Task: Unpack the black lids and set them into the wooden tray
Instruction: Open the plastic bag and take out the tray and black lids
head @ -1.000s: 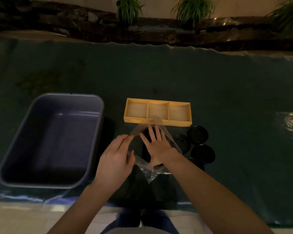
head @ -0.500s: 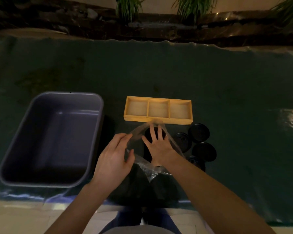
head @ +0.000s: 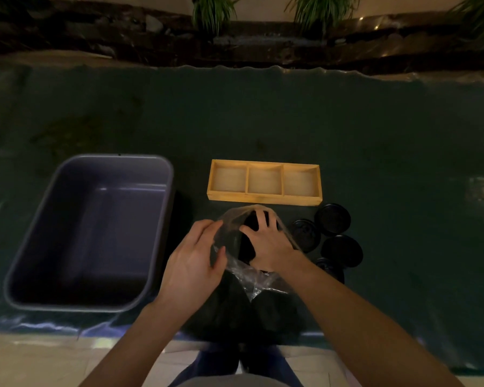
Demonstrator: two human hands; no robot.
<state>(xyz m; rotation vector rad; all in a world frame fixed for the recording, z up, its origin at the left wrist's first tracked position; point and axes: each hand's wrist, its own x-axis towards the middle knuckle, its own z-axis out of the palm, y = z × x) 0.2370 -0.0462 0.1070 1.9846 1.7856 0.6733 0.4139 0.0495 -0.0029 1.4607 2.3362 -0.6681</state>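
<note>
A clear plastic bag (head: 252,277) lies on the dark table just in front of me, with a black lid (head: 248,243) inside it. My left hand (head: 192,261) pinches the bag's left edge. My right hand (head: 267,244) is inside the bag's mouth, fingers curled over the black lid. The wooden tray (head: 264,198), with three compartments that hold nothing, stands just beyond the bag. Several loose black lids (head: 333,219) lie on the table to the right of my right hand.
A large grey plastic bin (head: 90,233) stands to the left of the bag. The dark green table cover (head: 263,115) stretches far back to a stone ledge with plants. A dark bag or cloth (head: 243,311) lies at the near table edge.
My right hand has gone from flat and spread to curled inside the bag around a black lid. The bag's mouth has lifted and opened wider. My left hand keeps hold of the bag's edge.
</note>
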